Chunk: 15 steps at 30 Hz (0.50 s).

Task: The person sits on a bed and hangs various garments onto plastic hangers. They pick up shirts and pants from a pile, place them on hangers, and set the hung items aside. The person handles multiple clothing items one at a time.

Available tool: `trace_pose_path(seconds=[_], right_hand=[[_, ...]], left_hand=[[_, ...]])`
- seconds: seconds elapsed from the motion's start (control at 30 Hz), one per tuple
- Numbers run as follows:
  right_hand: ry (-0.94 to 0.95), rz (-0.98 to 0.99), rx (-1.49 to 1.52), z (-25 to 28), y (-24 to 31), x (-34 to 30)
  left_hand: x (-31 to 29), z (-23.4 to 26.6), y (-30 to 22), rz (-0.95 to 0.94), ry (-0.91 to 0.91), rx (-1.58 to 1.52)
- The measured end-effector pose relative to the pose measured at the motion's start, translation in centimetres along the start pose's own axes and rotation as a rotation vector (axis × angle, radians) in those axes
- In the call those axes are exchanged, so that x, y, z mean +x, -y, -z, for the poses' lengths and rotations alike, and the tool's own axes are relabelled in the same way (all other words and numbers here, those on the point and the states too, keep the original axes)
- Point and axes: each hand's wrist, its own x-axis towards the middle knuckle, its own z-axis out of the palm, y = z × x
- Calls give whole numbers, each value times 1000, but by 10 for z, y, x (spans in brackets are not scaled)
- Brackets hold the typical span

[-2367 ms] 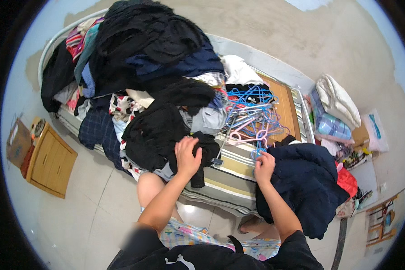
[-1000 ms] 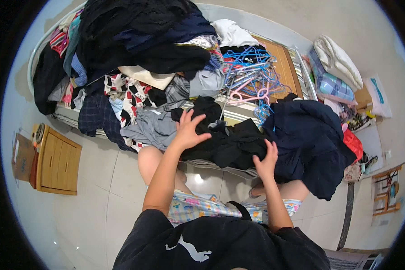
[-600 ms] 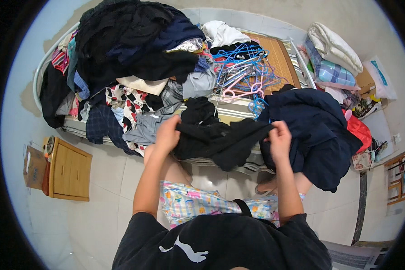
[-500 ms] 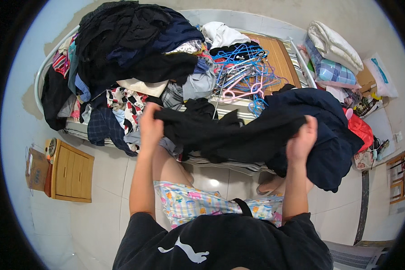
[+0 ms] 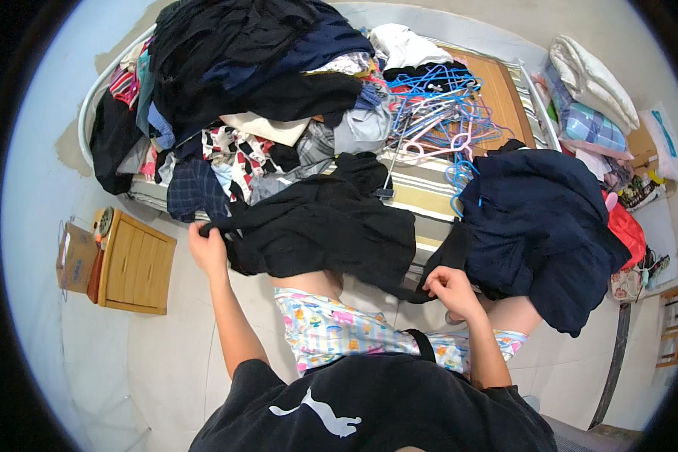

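Holding one black garment point(image 5: 335, 233) are one left grip point(image 5: 209, 247), one right grip point(image 5: 453, 290).

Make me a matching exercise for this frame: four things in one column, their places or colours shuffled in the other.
Things:
1. black garment
2. tangled hangers
3. wooden cabinet
4. navy garment

Places or colours:
A. to the left of the left hand
B. mostly blue and pink
C. beside the right hand, on its right
D. held between the two hands

Pairs: 1-D, 2-B, 3-A, 4-C
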Motion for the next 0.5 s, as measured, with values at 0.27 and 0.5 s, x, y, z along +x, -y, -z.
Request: trace_pose_path(seconds=[0.27, 0.5], right_hand=[[-292, 489, -100, -64, 35, 127], [-156, 80, -736, -112, 48, 165]], left_hand=[[-46, -23, 12, -214, 379, 8], [-69, -56, -44, -378, 375, 237]])
